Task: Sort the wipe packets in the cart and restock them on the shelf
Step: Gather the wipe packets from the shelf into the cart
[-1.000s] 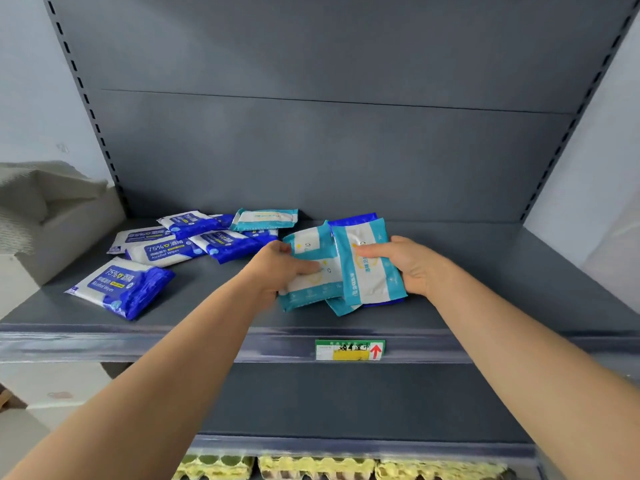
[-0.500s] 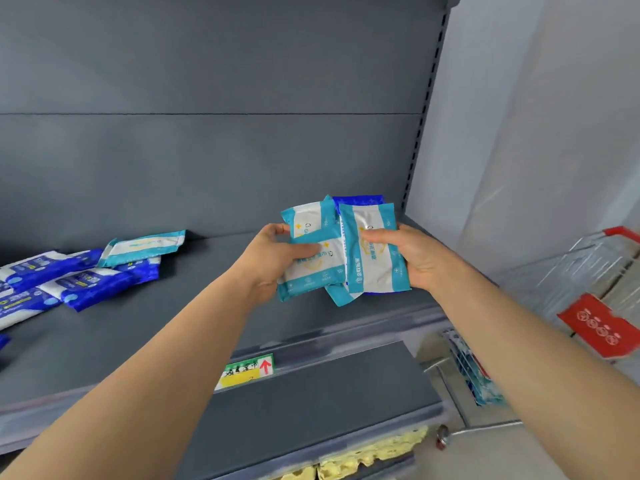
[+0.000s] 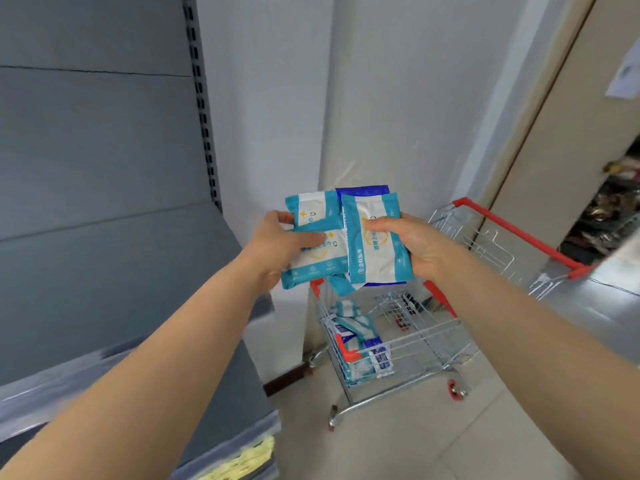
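Wipe packets [image 3: 317, 244] in teal and white are fanned out between both hands, held up in the air. The left hand [image 3: 277, 245] grips two overlapping ones, thumb laid across their front and fingers curled behind; another teal corner pokes out just below them. The right hand [image 3: 420, 247] clamps a teal packet [image 3: 375, 251] upright, thumb pressed on its face, with a dark blue packet [image 3: 363, 195] tucked behind it, its edge showing above and below. The two bundles meet edge to edge between the hands. Below and beyond the right hand stands the wire cart [image 3: 422, 332] with a red handle, more packets [image 3: 360, 344] lying in its basket. Left of the left hand runs the grey shelf [image 3: 104, 271]; under the left forearm, yellow egg trays [image 3: 242, 459] sit on a lower tier.
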The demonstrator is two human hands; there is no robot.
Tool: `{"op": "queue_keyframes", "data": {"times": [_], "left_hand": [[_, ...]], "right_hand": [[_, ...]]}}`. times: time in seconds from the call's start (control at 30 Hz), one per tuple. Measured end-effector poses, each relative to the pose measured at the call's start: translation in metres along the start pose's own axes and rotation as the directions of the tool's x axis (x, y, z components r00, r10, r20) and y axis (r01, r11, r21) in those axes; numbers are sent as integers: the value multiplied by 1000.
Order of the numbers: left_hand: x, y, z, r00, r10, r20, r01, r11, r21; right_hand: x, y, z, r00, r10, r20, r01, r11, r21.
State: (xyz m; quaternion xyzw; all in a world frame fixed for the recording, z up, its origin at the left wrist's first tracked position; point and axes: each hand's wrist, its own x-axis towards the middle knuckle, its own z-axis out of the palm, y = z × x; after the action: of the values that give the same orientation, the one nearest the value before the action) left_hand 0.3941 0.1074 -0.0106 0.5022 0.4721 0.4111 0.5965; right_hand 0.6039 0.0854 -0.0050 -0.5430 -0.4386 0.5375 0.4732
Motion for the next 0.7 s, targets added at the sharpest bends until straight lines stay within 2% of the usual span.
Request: {"op": "queue_keyframes", "data": {"times": [0.3,0.7], "left_hand": [[120,-78,136,982,-180,55,179,984,27],[310,-225,188,897,-436,-68,440,896,60]], "right_hand": [[74,73,-149,979,179,-94,-176,984,43],[272,225,-241,891,452,-43,-447,891,82]]}}
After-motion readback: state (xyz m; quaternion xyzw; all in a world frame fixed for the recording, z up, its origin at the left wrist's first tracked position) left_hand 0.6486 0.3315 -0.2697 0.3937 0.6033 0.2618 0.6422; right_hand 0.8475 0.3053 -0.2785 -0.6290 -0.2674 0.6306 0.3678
